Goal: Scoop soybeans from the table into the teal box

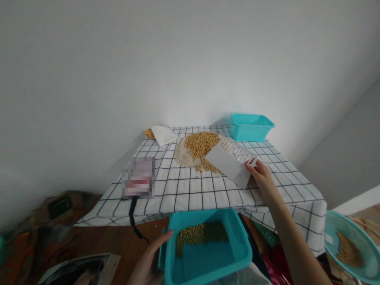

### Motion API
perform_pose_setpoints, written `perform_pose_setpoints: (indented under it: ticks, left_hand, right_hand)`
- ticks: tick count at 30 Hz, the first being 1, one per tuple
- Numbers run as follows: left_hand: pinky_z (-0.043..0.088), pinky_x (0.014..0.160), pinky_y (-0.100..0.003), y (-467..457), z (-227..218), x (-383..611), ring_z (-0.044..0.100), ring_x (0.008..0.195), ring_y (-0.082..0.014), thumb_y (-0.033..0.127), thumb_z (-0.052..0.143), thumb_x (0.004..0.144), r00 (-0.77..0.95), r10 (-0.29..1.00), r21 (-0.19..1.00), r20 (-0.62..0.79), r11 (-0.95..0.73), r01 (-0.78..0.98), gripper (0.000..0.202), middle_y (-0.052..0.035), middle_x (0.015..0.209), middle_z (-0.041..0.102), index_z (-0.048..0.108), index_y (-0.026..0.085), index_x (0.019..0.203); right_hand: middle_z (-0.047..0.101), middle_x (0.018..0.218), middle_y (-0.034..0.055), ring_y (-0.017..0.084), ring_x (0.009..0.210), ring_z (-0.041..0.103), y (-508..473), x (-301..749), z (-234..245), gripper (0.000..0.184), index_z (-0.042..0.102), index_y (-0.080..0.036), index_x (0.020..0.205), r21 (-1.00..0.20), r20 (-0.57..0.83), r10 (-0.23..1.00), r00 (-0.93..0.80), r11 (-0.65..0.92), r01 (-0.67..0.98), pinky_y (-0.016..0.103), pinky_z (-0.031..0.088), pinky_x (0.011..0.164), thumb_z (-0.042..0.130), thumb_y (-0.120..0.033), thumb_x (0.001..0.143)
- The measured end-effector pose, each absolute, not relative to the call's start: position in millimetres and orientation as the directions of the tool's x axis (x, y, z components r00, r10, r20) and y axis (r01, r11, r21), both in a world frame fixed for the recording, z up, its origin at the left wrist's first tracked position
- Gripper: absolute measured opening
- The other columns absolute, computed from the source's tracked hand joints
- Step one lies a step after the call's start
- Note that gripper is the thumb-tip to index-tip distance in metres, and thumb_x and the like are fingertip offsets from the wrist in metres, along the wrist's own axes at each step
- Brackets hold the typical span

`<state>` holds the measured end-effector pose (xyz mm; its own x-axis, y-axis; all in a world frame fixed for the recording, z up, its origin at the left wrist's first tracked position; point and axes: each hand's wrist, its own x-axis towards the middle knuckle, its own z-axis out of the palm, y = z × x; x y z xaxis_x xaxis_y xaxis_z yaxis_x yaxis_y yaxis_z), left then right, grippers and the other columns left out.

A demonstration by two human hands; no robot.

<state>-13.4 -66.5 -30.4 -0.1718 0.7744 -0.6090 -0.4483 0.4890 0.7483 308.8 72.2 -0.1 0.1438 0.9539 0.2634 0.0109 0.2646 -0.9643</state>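
Note:
My right hand grips the near corner of a white slotted scraper board that lies tilted on the checked tablecloth, its far edge against a heap of yellow beans mixed with white grains. My left hand holds the left side of a teal plastic tub just below the table's front edge. The tub has some yellow beans along its far wall.
A second teal tub stands at the table's back right by the wall. A folded white cloth lies at the back left. A blurred flat item with a black cord sits front left. A teal sieve with beans is at lower right.

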Motion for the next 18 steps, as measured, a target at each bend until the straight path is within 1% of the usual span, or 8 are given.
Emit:
perform_pose_setpoints:
  ticks: [2, 6, 9, 11, 13, 14, 16, 18]
  left_hand:
    - [0.051, 0.096, -0.045, -68, -31, -15, 0.059, 0.117, -0.0382, 0.023, 0.079, 0.055, -0.195, 0.779, 0.766, -0.596, 0.477, -0.431, 0.010, -0.0089, 0.090, 0.081, 0.075, 0.024, 0.065]
    - [0.053, 0.092, -0.047, -70, -36, -19, 0.059, 0.117, -0.0390, 0.027, 0.078, 0.056, -0.195, 0.759, 0.750, -0.621, 0.504, -0.429, 0.009, -0.0086, 0.088, 0.081, 0.075, 0.025, 0.064]
    - [0.057, 0.085, -0.040, -70, -35, -18, 0.062, 0.113, -0.0364, 0.019, 0.080, 0.050, -0.210, 0.782, 0.769, -0.587, 0.458, -0.446, 0.017, -0.0056, 0.088, 0.081, 0.076, 0.024, 0.065]
    - [0.058, 0.083, -0.037, -69, -31, -15, 0.066, 0.108, -0.0340, 0.017, 0.079, 0.051, -0.178, 0.786, 0.751, -0.591, 0.457, -0.477, 0.016, -0.0051, 0.080, 0.081, 0.076, 0.022, 0.066]
    - [0.057, 0.085, -0.039, -67, -25, -11, 0.067, 0.105, -0.0333, 0.020, 0.077, 0.058, -0.128, 0.755, 0.700, -0.643, 0.512, -0.498, 0.005, -0.0061, 0.070, 0.080, 0.074, 0.021, 0.063]
    - [0.056, 0.087, -0.041, -66, -23, -9, 0.067, 0.106, -0.0339, 0.022, 0.076, 0.061, -0.116, 0.736, 0.681, -0.667, 0.539, -0.496, 0.003, -0.0066, 0.067, 0.079, 0.073, 0.021, 0.060]
    - [0.054, 0.091, -0.043, -65, -19, -7, 0.065, 0.110, -0.0352, 0.025, 0.076, 0.062, -0.126, 0.731, 0.684, -0.671, 0.545, -0.485, 0.008, -0.0074, 0.066, 0.079, 0.071, 0.022, 0.056]
    - [0.053, 0.094, -0.043, -66, -18, -7, 0.062, 0.114, -0.0364, 0.026, 0.077, 0.060, -0.155, 0.753, 0.713, -0.640, 0.506, -0.485, 0.007, -0.0079, 0.070, 0.080, 0.072, 0.022, 0.058]
  right_hand:
    - [0.070, 0.110, 0.0071, 0.027, 0.086, 0.066, 71, 308, 1, 0.037, 0.064, -0.025, 0.110, -0.966, 0.259, 0.958, 0.123, 0.260, 0.002, 0.036, 0.051, 0.066, 0.064, -0.044, 0.079]
    - [0.070, 0.112, 0.0065, 0.027, 0.088, 0.066, 71, 308, 0, 0.035, 0.064, -0.026, 0.108, -0.955, 0.293, 0.943, 0.159, 0.296, 0.010, 0.035, 0.050, 0.067, 0.064, -0.044, 0.079]
    - [0.070, 0.110, 0.0070, 0.027, 0.084, 0.066, 72, 309, -1, 0.037, 0.064, -0.025, 0.109, -0.957, 0.290, 0.942, 0.170, 0.290, 0.026, 0.034, 0.049, 0.064, 0.065, -0.045, 0.078]
    - [0.070, 0.110, 0.0068, 0.027, 0.084, 0.066, 72, 308, -1, 0.038, 0.064, -0.026, 0.110, -0.963, 0.270, 0.952, 0.146, 0.268, 0.031, 0.034, 0.049, 0.064, 0.065, -0.046, 0.078]
    - [0.070, 0.109, 0.0060, 0.027, 0.085, 0.066, 71, 308, 1, 0.037, 0.064, -0.026, 0.110, -0.965, 0.262, 0.957, 0.121, 0.261, 0.023, 0.035, 0.050, 0.066, 0.065, -0.046, 0.078]
    - [0.071, 0.109, 0.0057, 0.026, 0.086, 0.066, 71, 308, 2, 0.036, 0.065, -0.026, 0.109, -0.963, 0.270, 0.956, 0.119, 0.269, 0.022, 0.035, 0.050, 0.068, 0.065, -0.045, 0.078]
    - [0.071, 0.108, 0.0054, 0.026, 0.086, 0.065, 71, 307, 3, 0.035, 0.066, -0.026, 0.107, -0.955, 0.296, 0.946, 0.135, 0.294, 0.032, 0.035, 0.050, 0.070, 0.066, -0.044, 0.077]
    - [0.071, 0.108, 0.0055, 0.026, 0.085, 0.065, 71, 307, 3, 0.036, 0.066, -0.026, 0.107, -0.952, 0.307, 0.939, 0.157, 0.303, 0.048, 0.036, 0.050, 0.069, 0.067, -0.045, 0.076]
